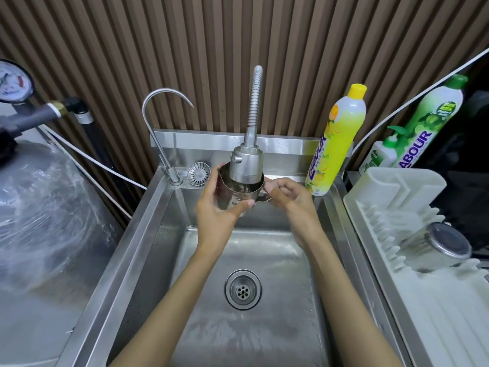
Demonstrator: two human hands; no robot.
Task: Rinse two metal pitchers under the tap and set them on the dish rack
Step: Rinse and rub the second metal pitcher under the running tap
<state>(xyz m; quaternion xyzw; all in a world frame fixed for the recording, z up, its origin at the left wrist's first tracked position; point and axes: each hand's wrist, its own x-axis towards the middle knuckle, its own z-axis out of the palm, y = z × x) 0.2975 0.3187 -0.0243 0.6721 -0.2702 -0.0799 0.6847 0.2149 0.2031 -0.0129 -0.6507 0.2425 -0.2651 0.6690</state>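
Head view, a person at a steel sink (148, 234). One metal pitcher (232, 198) is held upright above the basin, close under the spray head of the flexible tap (246, 165), whose lower edge sits within the pitcher's open mouth. Left hand (215, 211): grip clamped on the pitcher's body, fingers on the far side, thumb across the near wall. Right hand (288, 197): grip closed on the pitcher's handle (265, 199), fingers curled round it; whether water is running cannot be told. Second pitcher (447, 243): upside down, base uppermost, on the white dish rack (397, 186) on the worktop to the right of the sink, well apart from both hands. Drain (243, 289): in the basin floor, between the forearms. On the back ledge: a slim gooseneck faucet (158, 123) with a loose strainer (198, 174) just beside it; a yellow detergent bottle (336, 144) at the right corner. Behind the rack: a green detergent bottle (428, 123) and a small pump bottle (383, 152). Far left: a plastic-wrapped tank (39, 207) below a pressure gauge (13, 80).
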